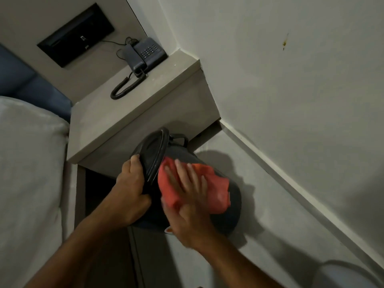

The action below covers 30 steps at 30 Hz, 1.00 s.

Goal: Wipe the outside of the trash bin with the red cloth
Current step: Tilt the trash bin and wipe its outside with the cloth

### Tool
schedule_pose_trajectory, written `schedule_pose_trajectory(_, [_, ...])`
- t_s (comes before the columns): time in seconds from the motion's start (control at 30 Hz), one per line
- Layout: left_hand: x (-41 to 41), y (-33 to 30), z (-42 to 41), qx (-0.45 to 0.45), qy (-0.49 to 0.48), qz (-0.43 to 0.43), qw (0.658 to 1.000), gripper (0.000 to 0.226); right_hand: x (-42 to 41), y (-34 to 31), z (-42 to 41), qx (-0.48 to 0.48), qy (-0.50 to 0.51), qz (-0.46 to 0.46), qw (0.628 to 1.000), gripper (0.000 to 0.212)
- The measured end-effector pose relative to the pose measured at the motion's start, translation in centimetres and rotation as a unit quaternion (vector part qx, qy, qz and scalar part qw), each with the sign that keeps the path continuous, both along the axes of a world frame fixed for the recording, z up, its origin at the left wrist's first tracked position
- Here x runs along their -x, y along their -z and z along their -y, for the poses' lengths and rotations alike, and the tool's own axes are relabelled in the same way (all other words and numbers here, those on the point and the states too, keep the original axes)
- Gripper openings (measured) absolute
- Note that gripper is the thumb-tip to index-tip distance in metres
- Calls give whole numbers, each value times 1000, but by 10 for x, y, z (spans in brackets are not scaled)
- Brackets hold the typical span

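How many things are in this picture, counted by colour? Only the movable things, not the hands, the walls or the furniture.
Dark grey or black: 2, the trash bin and the telephone
Red: 1, the cloth
White: 1, the pillow
Total: 4

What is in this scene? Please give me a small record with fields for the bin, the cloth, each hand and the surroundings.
bin: dark trash bin, tilted on its side, lid on
cloth: red cloth, pressed on the bin's outer wall
left hand: left hand, fingers gripping the lid rim
right hand: right hand, flat on the cloth, blurred
surroundings: grey nightstand with a telephone; bed beside it
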<state>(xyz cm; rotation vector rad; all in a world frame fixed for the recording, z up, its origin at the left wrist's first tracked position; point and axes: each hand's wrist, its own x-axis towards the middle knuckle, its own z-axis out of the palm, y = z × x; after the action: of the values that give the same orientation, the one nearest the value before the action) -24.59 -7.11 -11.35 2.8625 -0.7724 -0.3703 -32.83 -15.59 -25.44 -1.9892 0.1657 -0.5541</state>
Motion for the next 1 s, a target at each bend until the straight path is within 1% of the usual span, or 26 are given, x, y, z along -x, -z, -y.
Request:
schedule_pose_trajectory(0.03, [-2,-2,-5,6,-1,-11,1000,102,12,22,5,45,-2,14,999,64])
schedule_pose_trajectory(0.07, [-4,-4,-9,10,-7,-23,1000,102,20,44,15,65,5,2,998,65])
schedule_pose_trajectory(0.1, [-6,-6,-14,13,-18,-37,999,102,23,63,28,47,30,-49,997,68])
schedule_pose_trajectory(0.13, [-7,-8,-17,17,-28,-49,998,101,20,76,44,-3,67,-130,989,75])
schedule_pose_trajectory(0.17, [-7,-9,-20,21,-36,-57,997,100,11,83,62,-78,99,-218,968,83])
schedule_pose_trajectory(0.2, [-6,-10,-20,24,-40,-60,997,99,-3,83,81,-150,108,-291,939,89])
schedule_pose_trajectory(0.23, [-4,-10,-20,23,-39,-58,997,99,-21,76,97,-205,96,-344,911,87])
schedule_pose_trajectory(0.27, [-2,-9,-17,19,-32,-52,998,99,-39,62,107,-242,74,-369,894,80])
schedule_pose_trajectory(0.3, [-2,-8,-13,12,-24,-44,999,98,-56,45,111,-263,52,-366,891,74])
schedule_pose_trajectory(0.33, [-2,-7,-7,5,-17,-36,999,99,-70,27,109,-264,44,-337,903,70])
schedule_pose_trajectory(0.4, [-4,-5,2,-11,-22,-31,999,103,-81,-3,87,-218,66,-217,949,65])
schedule_pose_trajectory(0.43, [-5,-5,5,-17,-31,-34,999,105,-77,-10,65,-171,91,-149,970,63])
schedule_pose_trajectory(0.47, [-7,-5,8,-21,-40,-38,998,106,-66,-13,37,-108,120,-104,981,63])
schedule_pose_trajectory(0.5, [-8,-5,9,-25,-49,-43,998,108,-48,-11,5,-36,139,-76,987,69])
schedule_pose_trajectory(0.53, [-10,-6,9,-29,-58,-47,997,109,-29,-5,-24,25,130,-67,989,74])
schedule_pose_trajectory(0.57, [-10,-7,8,-32,-64,-54,996,110,-11,8,-49,79,117,-59,988,73])
schedule_pose_trajectory(0.67, [-9,-9,2,-39,-74,-68,994,111,37,67,-80,214,112,34,970,54])
schedule_pose_trajectory(0.7, [-9,-9,-2,-35,-76,-66,994,110,46,80,-80,240,120,28,963,52])
schedule_pose_trajectory(0.73, [-7,-8,-5,-28,-74,-65,995,109,50,87,-74,240,146,-1,960,51])
schedule_pose_trajectory(0.77, [-5,-8,-8,-20,-70,-64,995,109,48,86,-65,197,182,-58,962,53])
schedule_pose_trajectory(0.8, [-2,-8,-10,-11,-63,-63,996,110,42,79,-49,106,243,-139,954,59])
schedule_pose_trajectory(0.83, [1,-7,-12,-9,-55,-60,997,111,29,64,-26,-29,304,-240,922,68])
schedule_pose_trajectory(0.87, [4,-6,-13,-11,-48,-54,997,111,11,45,5,-148,320,-324,878,75])
schedule_pose_trajectory(0.9, [8,-6,-14,-15,-43,-47,998,111,-11,29,36,-216,294,-368,855,76])
schedule_pose_trajectory(0.93, [12,-5,-12,-18,-37,-41,998,112,-32,17,63,-278,262,-394,836,71])
schedule_pose_trajectory(1.0, [16,-3,-5,-25,-23,-34,999,113,-69,-12,101,-397,126,-372,829,57])
